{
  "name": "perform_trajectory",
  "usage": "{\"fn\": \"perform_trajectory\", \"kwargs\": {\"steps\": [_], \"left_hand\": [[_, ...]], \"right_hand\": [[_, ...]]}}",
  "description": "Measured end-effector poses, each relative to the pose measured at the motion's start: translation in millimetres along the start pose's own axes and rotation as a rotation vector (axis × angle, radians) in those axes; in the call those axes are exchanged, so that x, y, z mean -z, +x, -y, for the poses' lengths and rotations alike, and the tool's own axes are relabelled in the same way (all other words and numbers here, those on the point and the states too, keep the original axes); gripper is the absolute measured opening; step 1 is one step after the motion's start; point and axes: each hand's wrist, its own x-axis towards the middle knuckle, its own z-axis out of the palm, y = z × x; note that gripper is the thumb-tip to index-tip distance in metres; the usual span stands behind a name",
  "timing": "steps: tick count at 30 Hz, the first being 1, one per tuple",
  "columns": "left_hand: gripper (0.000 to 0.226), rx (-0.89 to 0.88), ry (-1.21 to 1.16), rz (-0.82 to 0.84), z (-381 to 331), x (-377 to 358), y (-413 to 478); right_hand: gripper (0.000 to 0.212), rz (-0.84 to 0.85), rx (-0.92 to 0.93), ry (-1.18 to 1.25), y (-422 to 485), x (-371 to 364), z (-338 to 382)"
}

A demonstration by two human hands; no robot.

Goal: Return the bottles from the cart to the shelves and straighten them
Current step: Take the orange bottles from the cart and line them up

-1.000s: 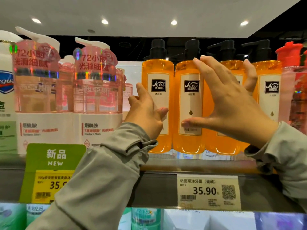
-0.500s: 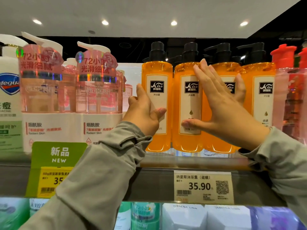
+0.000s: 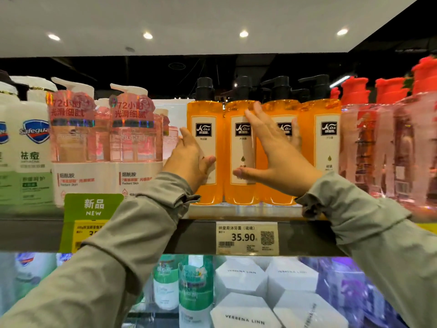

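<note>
Left hand grips first orange bottle, fingertips hidden; right hand masks neighbours.

The orange bottles are glossy translucent plastic, with smooth black plastic pumps and matt labels. Left of the orange bottles, the pink bottles are clear shiny plastic under iridescent foil tags. Below the orange bottles, the price tag looks like matt paper, the sleeves soft matt cloth
</note>
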Motion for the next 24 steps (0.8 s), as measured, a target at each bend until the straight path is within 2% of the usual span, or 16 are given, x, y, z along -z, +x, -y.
{"fn": "perform_trajectory", "kwargs": {"steps": [2,5,8,12,15,19,24], "left_hand": [[0.082,-0.013,0.027,-0.021,-1,3,-1],[0.063,-0.079,0.022,-0.084,-8,13,-5],[0.06,-0.142,-0.006,-0.116,-23,24,-17],[0.042,-0.236,-0.132,-0.119,-47,25,-44],[0.028,-0.234,-0.22,-0.043,-67,18,-63],[0.015,-0.192,-0.27,-0.036,-95,13,-86],[0.013,-0.127,-0.275,-0.027,-127,11,-130]], "right_hand": [[0.104,0.059,0.025,0.085,-8,6,-3],[0.097,0.132,0.045,0.222,-21,22,-8],[0.085,0.135,0.045,0.366,-35,40,-16],[0.043,0.061,0.076,0.51,-52,48,-32],[0.026,0.049,0.108,0.566,-68,53,-42],[0.021,0.034,0.133,0.657,-97,71,-55],[0.024,0.122,0.173,0.78,-129,91,-61]]}}
